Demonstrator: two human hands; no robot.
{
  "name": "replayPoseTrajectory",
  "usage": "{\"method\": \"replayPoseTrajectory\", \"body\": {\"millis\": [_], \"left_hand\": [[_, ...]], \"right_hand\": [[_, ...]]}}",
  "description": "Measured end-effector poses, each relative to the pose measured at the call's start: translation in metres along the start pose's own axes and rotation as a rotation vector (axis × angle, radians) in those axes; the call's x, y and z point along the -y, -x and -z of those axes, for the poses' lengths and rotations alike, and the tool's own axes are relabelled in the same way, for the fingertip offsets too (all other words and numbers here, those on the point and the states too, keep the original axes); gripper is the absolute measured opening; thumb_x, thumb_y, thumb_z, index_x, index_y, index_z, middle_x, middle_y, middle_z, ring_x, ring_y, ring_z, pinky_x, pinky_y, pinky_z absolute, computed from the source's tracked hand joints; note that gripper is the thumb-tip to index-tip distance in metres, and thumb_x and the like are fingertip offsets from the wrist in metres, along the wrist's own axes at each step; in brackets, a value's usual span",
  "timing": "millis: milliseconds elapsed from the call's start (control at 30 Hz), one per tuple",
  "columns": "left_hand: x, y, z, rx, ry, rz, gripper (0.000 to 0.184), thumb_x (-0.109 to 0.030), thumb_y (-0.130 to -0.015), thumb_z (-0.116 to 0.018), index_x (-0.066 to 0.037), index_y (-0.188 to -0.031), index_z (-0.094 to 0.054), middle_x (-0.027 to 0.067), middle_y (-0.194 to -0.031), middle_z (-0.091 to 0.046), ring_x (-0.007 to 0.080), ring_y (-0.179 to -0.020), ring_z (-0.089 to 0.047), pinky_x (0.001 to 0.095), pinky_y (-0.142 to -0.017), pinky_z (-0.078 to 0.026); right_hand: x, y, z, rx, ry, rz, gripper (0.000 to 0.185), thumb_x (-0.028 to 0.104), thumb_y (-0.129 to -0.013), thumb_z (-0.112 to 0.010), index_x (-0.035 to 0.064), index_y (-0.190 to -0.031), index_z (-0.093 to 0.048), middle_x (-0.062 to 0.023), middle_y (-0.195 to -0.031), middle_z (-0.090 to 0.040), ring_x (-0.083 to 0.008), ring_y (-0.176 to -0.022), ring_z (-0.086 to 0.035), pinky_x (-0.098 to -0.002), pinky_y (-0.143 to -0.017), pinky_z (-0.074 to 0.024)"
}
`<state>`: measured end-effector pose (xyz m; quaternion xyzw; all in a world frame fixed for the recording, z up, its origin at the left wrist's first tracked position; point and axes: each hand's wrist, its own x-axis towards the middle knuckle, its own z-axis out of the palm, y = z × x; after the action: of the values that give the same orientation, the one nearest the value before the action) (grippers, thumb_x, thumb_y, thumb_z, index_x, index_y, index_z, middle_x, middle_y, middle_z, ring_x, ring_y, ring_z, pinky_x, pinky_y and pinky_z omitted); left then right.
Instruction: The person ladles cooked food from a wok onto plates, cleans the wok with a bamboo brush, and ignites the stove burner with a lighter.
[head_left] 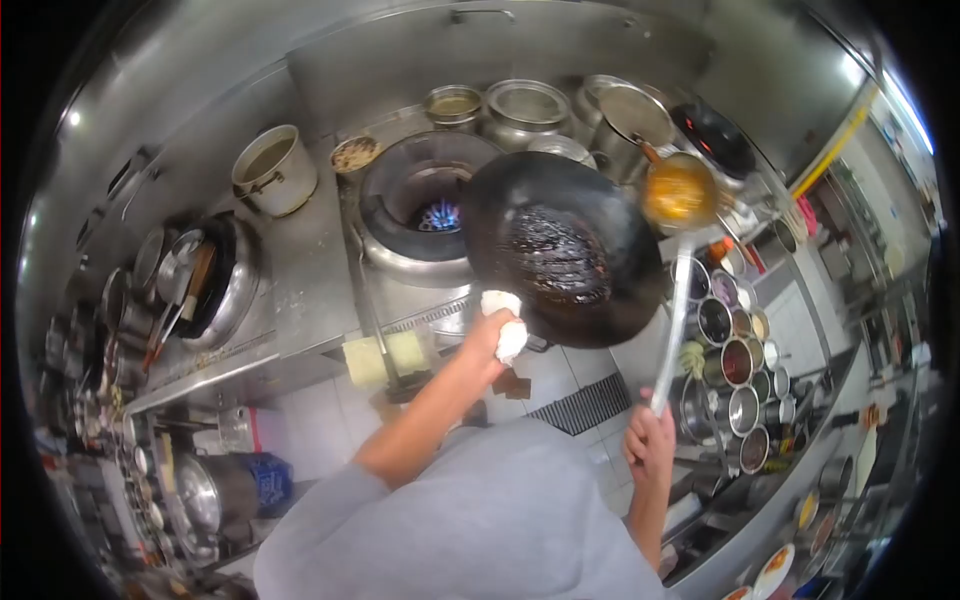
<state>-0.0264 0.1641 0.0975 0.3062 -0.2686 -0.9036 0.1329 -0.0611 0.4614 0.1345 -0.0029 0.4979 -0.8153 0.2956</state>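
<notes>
My left hand (490, 338) is closed around a folded white cloth (503, 312) at the near rim of a black wok (600, 215). The wok is raised off the stove and tilted, its inside facing me, with a dark, glossy, streaked patch across the bottom. To its left, blue flames show in the uncovered wok burner (425, 165). My right hand (652, 440) grips the end of a long metal ladle handle (680, 310). The handle runs up to a round bowl (680, 192) with glossy orange-brown contents; whether this is the ladle's own bowl or a pan behind it, I cannot tell.
A tall pot (275, 170) stands left of the burner, near stacked woks (225, 285). Several lidded pots (527, 105) line the back, and another black wok (715, 140) sits at the back right. Ingredient containers (740, 360) crowd the right side. A floor drain grate (582, 403) lies below.
</notes>
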Motion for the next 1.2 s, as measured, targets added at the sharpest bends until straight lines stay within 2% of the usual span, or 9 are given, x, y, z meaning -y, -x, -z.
{"method": "replayPoseTrajectory", "body": {"millis": [167,367,667,733,767,900,1067,1167,1200], "left_hand": [[-0.059,-0.046,0.057,-0.090,0.143,-0.078,0.006,-0.009,-0.081,-0.054,-0.008,-0.084,-0.050,0.0042,-0.061,-0.052,0.0169,-0.045,-0.050,0.0311,-0.038,-0.041],[-0.073,-0.120,0.117,-0.181,0.238,-0.091,0.003,-0.011,-0.082,-0.053,-0.010,-0.082,-0.050,0.0041,-0.060,-0.051,0.0184,-0.046,-0.050,0.0314,-0.037,-0.039],[-0.103,-0.182,0.117,-0.317,0.156,-0.232,0.016,-0.027,-0.089,-0.057,-0.013,-0.084,-0.054,0.0004,-0.063,-0.054,0.0163,-0.050,-0.054,0.0306,-0.041,-0.044],[-0.090,-0.164,0.117,-0.412,0.148,-0.236,0.024,-0.036,-0.091,-0.058,-0.012,-0.092,-0.056,0.0011,-0.070,-0.059,0.0170,-0.056,-0.058,0.0316,-0.044,-0.047],[-0.080,-0.151,0.127,-0.452,0.162,-0.221,0.028,-0.039,-0.092,-0.058,-0.011,-0.097,-0.057,0.0019,-0.075,-0.062,0.0175,-0.060,-0.060,0.0324,-0.046,-0.049],[-0.021,-0.064,0.141,-0.554,0.263,-0.349,0.036,-0.032,-0.093,-0.055,-0.008,-0.119,-0.053,0.0099,-0.100,-0.063,0.0209,-0.080,-0.065,0.0349,-0.058,-0.055],[0.108,0.034,0.220,-0.833,0.058,-0.332,0.034,-0.026,-0.091,-0.053,-0.006,-0.119,-0.053,0.0121,-0.101,-0.063,0.0245,-0.086,-0.064,0.0380,-0.063,-0.055],[0.206,0.079,0.293,-0.809,-0.764,-0.374,0.026,-0.018,-0.090,-0.053,-0.002,-0.111,-0.058,0.0155,-0.101,-0.062,0.0311,-0.093,-0.061,0.0383,-0.077,-0.050],[0.236,0.091,0.323,-0.874,-1.046,-0.133,0.034,-0.026,-0.089,-0.054,-0.003,-0.114,-0.057,0.0164,-0.101,-0.063,0.0296,-0.095,-0.061,0.0377,-0.077,-0.051]], "right_hand": [[-0.009,-0.112,-0.077,0.200,0.023,-0.275,0.023,0.010,-0.095,-0.047,0.0066,-0.117,-0.048,0.0020,-0.067,-0.041,-0.0029,-0.038,-0.032,-0.0204,-0.032,-0.0302],[0.018,-0.300,-0.124,0.568,-0.531,-0.574,0.019,0.011,-0.095,-0.046,0.0040,-0.110,-0.057,0.0029,-0.069,-0.044,-0.0019,-0.039,-0.035,-0.0224,-0.033,-0.0296],[0.009,-0.608,-0.185,0.376,0.158,-0.321,0.012,0.011,-0.090,-0.053,0.0079,-0.080,-0.048,0.0007,-0.059,-0.046,-0.0078,-0.042,-0.040,-0.0267,-0.035,-0.0298],[0.007,-0.650,-0.188,0.368,0.751,-0.116,0.007,0.010,-0.092,-0.049,0.0082,-0.085,-0.047,0.0008,-0.062,-0.046,-0.0078,-0.043,-0.040,-0.0253,-0.038,-0.0316],[0.005,-0.672,-0.187,0.381,0.747,-0.131,0.007,0.010,-0.092,-0.049,0.0082,-0.085,-0.047,0.0008,-0.062,-0.046,-0.0078,-0.043,-0.040,-0.0253,-0.038,-0.0316],[-0.008,-0.731,-0.180,0.512,0.152,-0.434,0.008,0.009,-0.093,-0.048,0.0066,-0.086,-0.048,0.0019,-0.064,-0.047,-0.0068,-0.045,-0.042,-0.0239,-0.038,-0.0310],[-0.009,-0.686,-0.180,0.646,-0.502,-0.564,0.010,0.008,-0.092,-0.049,-0.0010,-0.089,-0.053,0.0024,-0.064,-0.044,-0.0050,-0.042,-0.039,-0.0240,-0.037,-0.0287],[0.024,-0.651,-0.173,0.745,-0.612,-0.593,0.016,0.007,-0.091,-0.049,-0.0062,-0.099,-0.053,0.0024,-0.068,-0.046,-0.0029,-0.042,-0.040,-0.0225,-0.036,-0.0301],[0.038,-0.632,-0.170,0.749,-0.641,-0.642,0.017,0.007,-0.091,-0.048,-0.0070,-0.101,-0.052,0.0027,-0.066,-0.045,-0.0025,-0.041,-0.040,-0.0210,-0.036,-0.0308]]}}
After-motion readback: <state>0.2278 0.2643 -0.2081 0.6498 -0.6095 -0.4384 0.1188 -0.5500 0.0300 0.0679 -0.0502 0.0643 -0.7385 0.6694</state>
